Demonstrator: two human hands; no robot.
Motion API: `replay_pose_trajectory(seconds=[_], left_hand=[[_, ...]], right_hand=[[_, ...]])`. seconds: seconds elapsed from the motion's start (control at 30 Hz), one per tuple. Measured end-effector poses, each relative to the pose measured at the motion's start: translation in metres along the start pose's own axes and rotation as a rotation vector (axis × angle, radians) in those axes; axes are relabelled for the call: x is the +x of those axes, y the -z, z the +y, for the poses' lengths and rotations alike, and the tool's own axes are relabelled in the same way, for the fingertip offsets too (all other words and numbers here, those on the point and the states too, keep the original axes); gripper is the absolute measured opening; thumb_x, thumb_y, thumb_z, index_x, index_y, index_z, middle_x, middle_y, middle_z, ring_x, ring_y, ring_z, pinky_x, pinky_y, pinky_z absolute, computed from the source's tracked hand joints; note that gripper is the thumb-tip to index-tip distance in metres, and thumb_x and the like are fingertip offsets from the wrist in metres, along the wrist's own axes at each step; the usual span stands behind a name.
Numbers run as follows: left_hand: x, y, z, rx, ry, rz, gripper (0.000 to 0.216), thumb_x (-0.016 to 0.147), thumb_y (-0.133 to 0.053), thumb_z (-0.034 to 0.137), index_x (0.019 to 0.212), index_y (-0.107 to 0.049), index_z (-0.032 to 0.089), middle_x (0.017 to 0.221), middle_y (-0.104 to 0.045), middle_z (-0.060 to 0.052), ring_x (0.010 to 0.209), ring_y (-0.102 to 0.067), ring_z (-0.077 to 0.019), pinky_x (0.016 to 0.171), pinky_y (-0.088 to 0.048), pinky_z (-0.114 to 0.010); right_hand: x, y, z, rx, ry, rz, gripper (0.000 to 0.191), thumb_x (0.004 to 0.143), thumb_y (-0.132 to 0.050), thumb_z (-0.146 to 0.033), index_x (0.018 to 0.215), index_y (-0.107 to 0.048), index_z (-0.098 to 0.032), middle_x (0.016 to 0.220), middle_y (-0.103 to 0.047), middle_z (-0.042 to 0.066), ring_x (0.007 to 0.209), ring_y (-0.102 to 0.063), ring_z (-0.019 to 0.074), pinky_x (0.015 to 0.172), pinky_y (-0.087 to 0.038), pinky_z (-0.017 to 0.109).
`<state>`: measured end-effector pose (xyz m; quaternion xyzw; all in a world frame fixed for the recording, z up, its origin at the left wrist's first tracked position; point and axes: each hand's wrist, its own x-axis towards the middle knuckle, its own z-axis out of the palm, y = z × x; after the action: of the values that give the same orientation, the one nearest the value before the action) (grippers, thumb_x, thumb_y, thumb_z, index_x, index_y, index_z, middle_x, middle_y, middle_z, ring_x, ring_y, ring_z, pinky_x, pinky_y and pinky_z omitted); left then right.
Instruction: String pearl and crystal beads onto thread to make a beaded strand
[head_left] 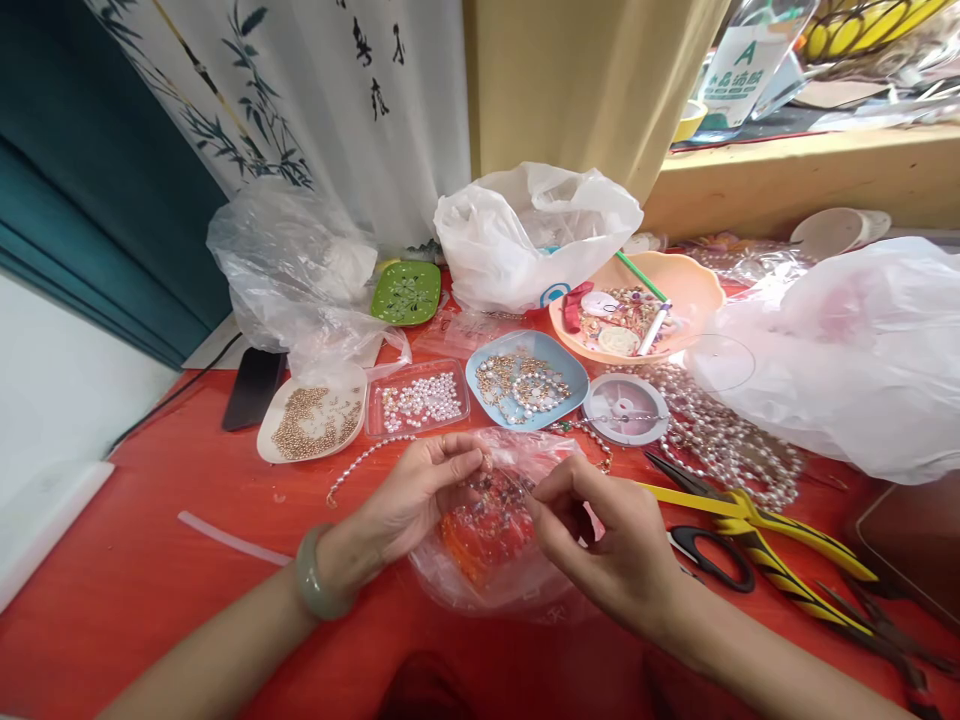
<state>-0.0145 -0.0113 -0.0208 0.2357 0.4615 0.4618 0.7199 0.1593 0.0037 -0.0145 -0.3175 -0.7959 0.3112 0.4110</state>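
A clear plastic bag (480,592) with small dark and reddish pieces showing through it lies in front of me, between my hands. My left hand (420,495), with a pale green bangle (320,572) on the wrist, is at the bag's upper left, thumb and fingertips pinched together. Something tiny shows at those fingertips, too small to name. Over the bag's right side, my right hand (611,535) also pinches, and what it holds cannot be made out. Just beyond are a blue dish (480,385) of gold and pearl beads and a clear tray (371,415) of white beads.
Yellow-handled pliers (780,570) and black-handled scissors (720,560) lie right of my right hand. Behind are a bead spool (626,408), pearl strands (742,450), a peach bowl (705,290) and white bags (525,220). A gold-bead dish (270,440) and phone (253,390) are left.
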Motion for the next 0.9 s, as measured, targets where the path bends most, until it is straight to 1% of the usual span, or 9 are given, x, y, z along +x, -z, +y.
replay_pose_trajectory(seconds=[0.17, 0.3, 0.43, 0.73, 0.9], left_hand=[[-0.0023, -0.0024, 0.0009, 0.045, -0.009, -0.009, 0.019, 0.070, -0.068, 0.026, 0.067, -0.059, 0.011, 0.066, -0.051, 0.001, 0.057, -0.046, -0.0051, 0.047, -0.040, -0.012], [-0.0028, -0.0012, 0.0003, 0.019, 0.000, 0.034, 0.020, 0.068, -0.071, 0.027, 0.070, -0.058, 0.011, 0.065, -0.048, 0.002, 0.055, -0.044, -0.0045, 0.045, -0.037, -0.012], [-0.0008, -0.0002, -0.0001, -0.005, 0.004, 0.019, 0.023, 0.065, -0.073, 0.027, 0.066, -0.056, 0.011, 0.062, -0.045, 0.003, 0.052, -0.040, -0.0033, 0.042, -0.032, -0.011], [-0.0023, -0.0015, 0.0004, 0.001, 0.012, 0.017, 0.023, 0.064, -0.074, 0.027, 0.064, -0.058, 0.010, 0.063, -0.047, 0.002, 0.052, -0.038, -0.0036, 0.042, -0.029, -0.013], [-0.0022, -0.0018, 0.0007, -0.002, 0.013, 0.014, 0.022, 0.063, -0.074, 0.027, 0.066, -0.060, 0.010, 0.064, -0.049, 0.001, 0.054, -0.039, -0.0039, 0.043, -0.028, -0.013]], right_hand=[[-0.0013, -0.0005, 0.0002, 0.002, 0.013, 0.011, 0.014, 0.068, -0.043, -0.005, 0.062, -0.043, -0.018, 0.046, -0.039, -0.008, 0.037, -0.035, 0.0040, 0.036, -0.030, 0.015], [-0.0007, -0.0018, 0.0004, -0.001, 0.016, 0.019, 0.015, 0.068, -0.042, -0.005, 0.062, -0.043, -0.019, 0.045, -0.039, -0.008, 0.037, -0.035, 0.0039, 0.036, -0.030, 0.014], [-0.0001, -0.0023, 0.0002, -0.010, 0.010, 0.005, 0.014, 0.069, -0.042, -0.006, 0.064, -0.045, -0.019, 0.045, -0.042, -0.007, 0.037, -0.036, 0.0044, 0.036, -0.032, 0.015], [-0.0005, -0.0029, -0.0001, -0.015, 0.008, 0.000, 0.014, 0.070, -0.043, -0.006, 0.063, -0.045, -0.018, 0.045, -0.044, -0.006, 0.037, -0.037, 0.0043, 0.036, -0.033, 0.015], [-0.0016, -0.0027, 0.0011, -0.017, 0.013, 0.008, 0.014, 0.070, -0.042, -0.006, 0.063, -0.045, -0.019, 0.045, -0.044, -0.006, 0.037, -0.037, 0.0042, 0.036, -0.033, 0.014]])
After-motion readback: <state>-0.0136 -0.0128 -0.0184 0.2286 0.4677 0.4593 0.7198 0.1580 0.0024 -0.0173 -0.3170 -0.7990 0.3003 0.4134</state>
